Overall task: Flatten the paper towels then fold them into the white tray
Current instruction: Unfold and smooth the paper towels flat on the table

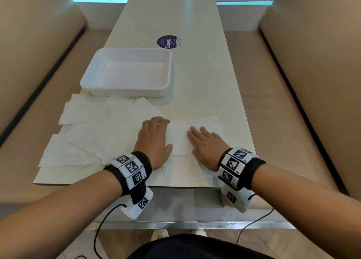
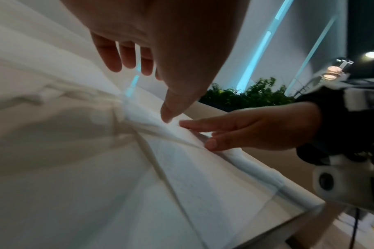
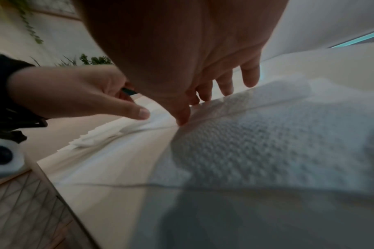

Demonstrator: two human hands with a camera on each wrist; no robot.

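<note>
Both hands lie flat, palms down, on one towel point(image 1: 179, 139) at the near right part of the tabletop point(image 1: 205, 79). The left hand point(image 1: 154, 135) covers its left edge and the right hand point(image 1: 205, 143) its right half, with a bare strip of towel between them. Grip state: both spread, fingers straight, pressing, pinching nothing. The right wrist view shows the right hand's fingertips point(image 3: 250, 79) laid on embossed paper. In the left wrist view the left hand's fingers point(image 2: 111, 55) look slightly raised off the sheet, though blur makes contact hard to judge. The towel seems to run long left to right and reaches out past the right hand toward the tabletop's right edge, which is near. Its near border is hard to tell from the tabletop. Judged step: flattening, fold not yet made. The tray point(image 1: 91, 79) is empty and sits ahead and left of the hands, nearer the left hand. A loose pile point(image 1: 88, 133) of other towels lies left of the left hand, between it and the left edge, reaching just up to the tray's near wall. Open room is the bare tabletop ahead of the right hand and right of the tray. The likely fold goes across the long axis, right half over toward the left. A purple sticker point(image 1: 169, 41) lies beyond the tray.
</note>
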